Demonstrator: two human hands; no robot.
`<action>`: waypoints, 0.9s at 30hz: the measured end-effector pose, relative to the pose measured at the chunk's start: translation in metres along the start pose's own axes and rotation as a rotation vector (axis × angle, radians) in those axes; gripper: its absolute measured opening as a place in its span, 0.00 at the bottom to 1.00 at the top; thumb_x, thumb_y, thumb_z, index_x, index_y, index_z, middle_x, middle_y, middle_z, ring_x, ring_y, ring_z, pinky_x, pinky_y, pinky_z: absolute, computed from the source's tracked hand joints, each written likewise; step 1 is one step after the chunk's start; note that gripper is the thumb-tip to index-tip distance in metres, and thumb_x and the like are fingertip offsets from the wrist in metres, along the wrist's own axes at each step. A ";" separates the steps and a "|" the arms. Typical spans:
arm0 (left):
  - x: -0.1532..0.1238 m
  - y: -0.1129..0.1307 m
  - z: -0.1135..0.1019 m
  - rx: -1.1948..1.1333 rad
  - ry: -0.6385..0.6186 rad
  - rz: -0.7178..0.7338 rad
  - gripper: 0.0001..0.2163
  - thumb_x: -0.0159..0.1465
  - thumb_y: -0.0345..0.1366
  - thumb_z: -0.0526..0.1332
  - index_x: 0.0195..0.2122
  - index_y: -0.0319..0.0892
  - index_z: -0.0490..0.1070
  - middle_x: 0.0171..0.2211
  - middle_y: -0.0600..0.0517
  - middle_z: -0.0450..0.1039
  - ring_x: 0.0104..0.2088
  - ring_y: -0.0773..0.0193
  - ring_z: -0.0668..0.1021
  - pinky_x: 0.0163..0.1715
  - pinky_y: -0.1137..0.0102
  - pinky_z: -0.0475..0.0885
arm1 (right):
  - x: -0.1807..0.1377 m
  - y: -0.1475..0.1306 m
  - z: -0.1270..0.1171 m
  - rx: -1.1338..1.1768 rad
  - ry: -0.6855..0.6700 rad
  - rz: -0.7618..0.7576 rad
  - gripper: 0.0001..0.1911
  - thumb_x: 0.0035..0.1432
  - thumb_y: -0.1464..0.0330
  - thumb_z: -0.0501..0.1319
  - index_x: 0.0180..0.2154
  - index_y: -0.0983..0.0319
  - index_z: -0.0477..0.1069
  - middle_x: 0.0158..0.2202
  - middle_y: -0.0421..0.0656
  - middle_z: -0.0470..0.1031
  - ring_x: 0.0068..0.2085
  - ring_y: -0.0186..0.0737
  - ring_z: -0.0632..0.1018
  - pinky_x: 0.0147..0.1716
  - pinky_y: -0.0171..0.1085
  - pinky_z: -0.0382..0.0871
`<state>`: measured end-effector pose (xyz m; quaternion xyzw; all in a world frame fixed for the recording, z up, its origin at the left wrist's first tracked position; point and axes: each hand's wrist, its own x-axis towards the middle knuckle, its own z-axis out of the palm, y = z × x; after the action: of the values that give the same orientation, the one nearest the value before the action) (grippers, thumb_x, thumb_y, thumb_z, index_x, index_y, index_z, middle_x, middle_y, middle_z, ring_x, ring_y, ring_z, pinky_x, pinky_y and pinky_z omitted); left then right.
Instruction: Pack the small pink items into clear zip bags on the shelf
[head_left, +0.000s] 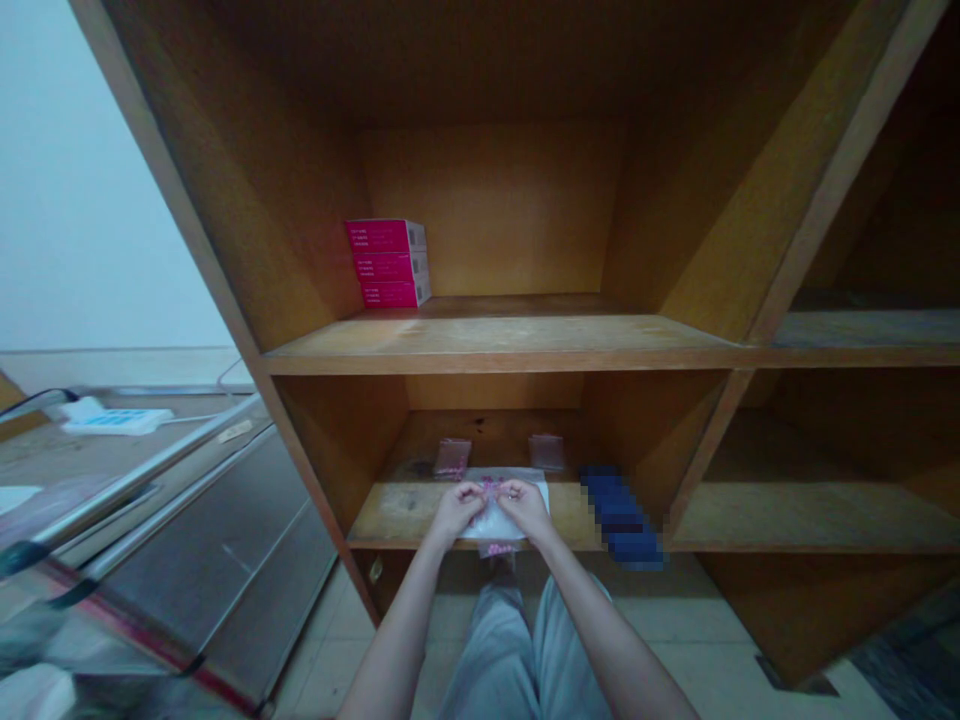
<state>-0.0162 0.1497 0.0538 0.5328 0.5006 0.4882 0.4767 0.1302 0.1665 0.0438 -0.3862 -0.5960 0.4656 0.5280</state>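
Observation:
On the lower shelf lies a white sheet [496, 522], with small pink pieces [491, 484] showing between my hands. My left hand [459, 508] is closed in a pinch over the sheet's left side. Opposite it, my right hand [525, 505] pinches too, its fingertips close to the left ones. What the fingers hold is too small to make out. Below the hands, at the shelf's front edge, a clear plastic bag [499, 549] shows pink pieces. Behind the sheet are a clear bag with pink contents [452, 458] on the left and a paler clear bag [547, 452] on the right.
A blurred-out dark blue item [622, 515] sits right of the sheet, overhanging the front edge. Three pink boxes [390, 264] are stacked on the upper shelf [510, 335]. A metal cart [247, 540] stands at left, bearing a white power strip [116, 418].

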 end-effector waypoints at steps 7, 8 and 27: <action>-0.002 0.004 0.002 0.010 0.026 -0.006 0.09 0.44 0.38 0.61 0.23 0.37 0.67 0.13 0.59 0.61 0.13 0.75 0.61 0.13 0.78 0.54 | 0.002 0.005 -0.001 0.022 0.008 0.006 0.03 0.41 0.70 0.59 0.23 0.63 0.69 0.22 0.39 0.72 0.23 0.32 0.69 0.23 0.30 0.60; -0.002 0.005 0.002 0.010 0.027 -0.009 0.09 0.45 0.38 0.61 0.22 0.37 0.67 0.12 0.59 0.61 0.12 0.75 0.61 0.13 0.78 0.54 | 0.002 0.005 0.000 0.033 0.011 0.010 0.03 0.41 0.70 0.59 0.22 0.63 0.69 0.21 0.39 0.71 0.23 0.32 0.69 0.22 0.30 0.60; -0.003 0.007 0.003 0.007 -0.022 0.055 0.14 0.47 0.44 0.63 0.23 0.36 0.68 0.15 0.57 0.63 0.16 0.74 0.63 0.17 0.77 0.55 | -0.001 -0.006 0.001 0.092 -0.045 0.028 0.10 0.41 0.63 0.62 0.23 0.64 0.70 0.21 0.39 0.72 0.22 0.30 0.68 0.20 0.29 0.59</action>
<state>-0.0132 0.1467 0.0608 0.5535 0.4821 0.4933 0.4668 0.1295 0.1635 0.0496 -0.3592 -0.5803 0.5085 0.5250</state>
